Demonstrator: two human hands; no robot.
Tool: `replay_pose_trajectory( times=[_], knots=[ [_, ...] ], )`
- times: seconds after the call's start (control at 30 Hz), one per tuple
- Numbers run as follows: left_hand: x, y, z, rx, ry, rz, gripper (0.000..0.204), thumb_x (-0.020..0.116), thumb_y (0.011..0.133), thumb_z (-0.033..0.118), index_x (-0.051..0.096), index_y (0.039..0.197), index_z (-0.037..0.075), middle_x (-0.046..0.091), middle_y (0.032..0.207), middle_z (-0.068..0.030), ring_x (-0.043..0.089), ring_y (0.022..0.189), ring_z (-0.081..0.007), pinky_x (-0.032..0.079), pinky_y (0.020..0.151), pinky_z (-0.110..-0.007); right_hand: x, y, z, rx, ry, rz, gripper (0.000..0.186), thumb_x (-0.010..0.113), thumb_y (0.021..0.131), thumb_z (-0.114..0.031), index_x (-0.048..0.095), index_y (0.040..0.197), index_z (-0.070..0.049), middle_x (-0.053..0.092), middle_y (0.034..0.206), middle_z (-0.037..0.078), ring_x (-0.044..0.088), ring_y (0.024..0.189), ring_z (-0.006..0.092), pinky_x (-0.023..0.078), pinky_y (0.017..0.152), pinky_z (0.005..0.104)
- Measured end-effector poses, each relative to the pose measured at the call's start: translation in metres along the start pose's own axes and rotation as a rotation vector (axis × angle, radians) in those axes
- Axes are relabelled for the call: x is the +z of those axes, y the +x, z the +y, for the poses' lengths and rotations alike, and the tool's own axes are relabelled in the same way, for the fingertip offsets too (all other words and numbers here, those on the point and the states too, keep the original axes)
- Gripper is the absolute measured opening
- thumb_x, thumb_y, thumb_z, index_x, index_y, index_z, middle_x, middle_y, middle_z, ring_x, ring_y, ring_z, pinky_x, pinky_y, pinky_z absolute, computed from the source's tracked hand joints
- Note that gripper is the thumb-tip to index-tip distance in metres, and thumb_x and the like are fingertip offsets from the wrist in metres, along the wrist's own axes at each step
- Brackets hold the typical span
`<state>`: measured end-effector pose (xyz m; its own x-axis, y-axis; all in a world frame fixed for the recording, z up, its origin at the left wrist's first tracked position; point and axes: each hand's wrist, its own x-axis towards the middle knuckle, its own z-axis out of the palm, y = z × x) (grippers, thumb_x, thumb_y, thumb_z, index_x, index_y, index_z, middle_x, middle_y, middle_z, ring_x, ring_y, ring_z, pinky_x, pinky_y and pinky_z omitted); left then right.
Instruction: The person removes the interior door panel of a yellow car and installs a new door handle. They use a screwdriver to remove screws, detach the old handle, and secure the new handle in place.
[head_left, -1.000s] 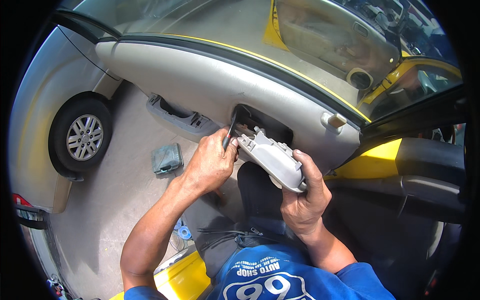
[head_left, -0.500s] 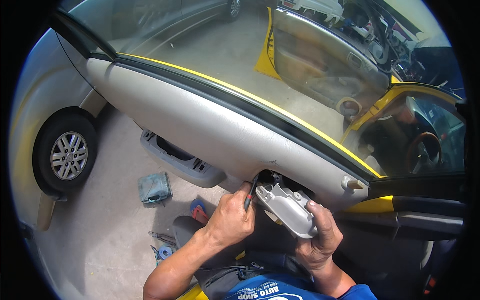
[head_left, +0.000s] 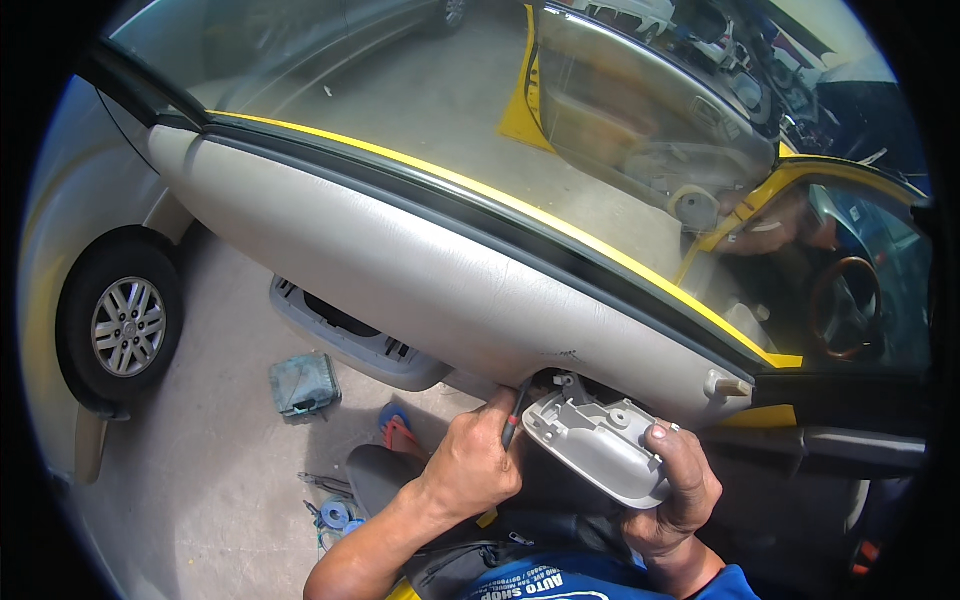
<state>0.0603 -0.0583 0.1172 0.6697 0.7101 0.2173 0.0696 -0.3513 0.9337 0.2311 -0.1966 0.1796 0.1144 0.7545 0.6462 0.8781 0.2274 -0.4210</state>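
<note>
My left hand (head_left: 470, 465) grips a slim tool with a black and red handle (head_left: 512, 418), held upright at the left edge of an opening in the grey door trim panel (head_left: 350, 250); its working end is hidden. My right hand (head_left: 675, 495) holds a grey plastic door-handle housing (head_left: 590, 450), thumb on its right end, just below the opening beside my left hand. A grey armrest piece with slots (head_left: 355, 345) hangs under the panel to the left. A small peg (head_left: 725, 390) sticks out at the panel's right.
A silver vehicle with its wheel (head_left: 128, 320) stands at the left. A teal case (head_left: 300, 385), blue rolls (head_left: 336, 516) and my sandalled foot (head_left: 398, 432) are on the concrete below. A yellow car's open door (head_left: 640, 120) shows through the glass.
Both hands, with the tool and housing, sit lower and further right in the picture. My view has shifted, showing more of the panel top and the car beyond the glass.
</note>
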Motion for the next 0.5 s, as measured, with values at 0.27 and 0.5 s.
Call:
replay_pose_trajectory(
  times=[0.27,0.5],
  knots=[
    [0.0,0.001,0.003,-0.037,0.095,-0.015,0.026,0.064,0.089,-0.006,0.051,0.111,-0.01,0.063,0.077,-0.035,0.067,0.076,-0.0555,0.053,0.066,-0.054,0.025,-0.035,0.002,0.307,0.226,0.16,0.049,0.078,0.097,-0.016,0.058,0.138,0.0,0.076,0.105,0.015,0.073,0.095,0.0183,0.056,0.086,0.0301],
    [-0.001,0.0,0.006,-0.063,0.044,-0.026,0.023,0.063,0.09,-0.004,0.052,0.11,-0.01,0.062,0.077,-0.033,0.067,0.075,-0.0534,0.053,0.066,-0.053,0.053,-0.049,0.001,0.352,0.281,0.325,0.052,0.083,0.093,-0.01,0.059,0.138,0.0,0.075,0.11,0.017,0.076,0.1,0.0231,0.059,0.088,0.0312]
  ],
)
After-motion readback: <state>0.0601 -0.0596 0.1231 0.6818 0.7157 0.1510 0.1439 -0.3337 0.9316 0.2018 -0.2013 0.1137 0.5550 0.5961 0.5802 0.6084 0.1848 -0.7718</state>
